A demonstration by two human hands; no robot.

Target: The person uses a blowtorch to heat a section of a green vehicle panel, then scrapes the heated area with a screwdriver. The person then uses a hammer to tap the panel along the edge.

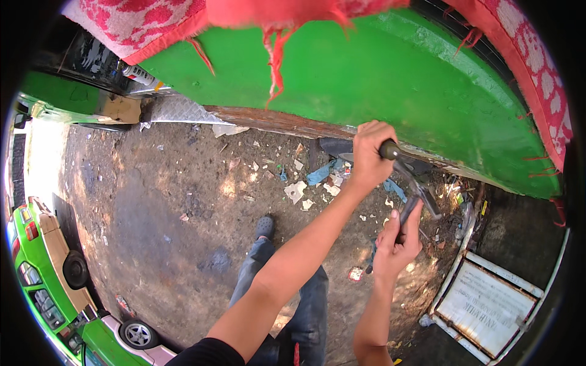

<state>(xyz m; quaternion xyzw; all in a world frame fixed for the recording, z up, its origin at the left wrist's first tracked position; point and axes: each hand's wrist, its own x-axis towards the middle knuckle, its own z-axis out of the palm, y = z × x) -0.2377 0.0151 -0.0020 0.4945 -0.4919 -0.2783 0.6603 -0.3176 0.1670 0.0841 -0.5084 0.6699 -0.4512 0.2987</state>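
Observation:
My left hand (pixel 370 151) is closed in a fist beside the lower edge of a green vehicle body panel (pixel 342 73). From it sticks out the rounded, dark olive end of a hand tool (pixel 388 149); the fingers hide the rest. My right hand (pixel 398 243) wraps round the dark handle of a hammer (pixel 429 203), thumb pointing up along it. The metal head lies close to the tool's rounded end; whether they touch I cannot tell. Bare, rusty brown shows along the panel's bottom edge (pixel 274 120).
A frayed red-and-white cloth (pixel 159 24) hangs over the panel's top. Paint flakes and scraps (pixel 295 191) litter the dirt ground (pixel 165 201). A framed white sign (pixel 485 305) lies at lower right. Green vehicles (pixel 46 293) stand at left, a spray can (pixel 139 75) at upper left.

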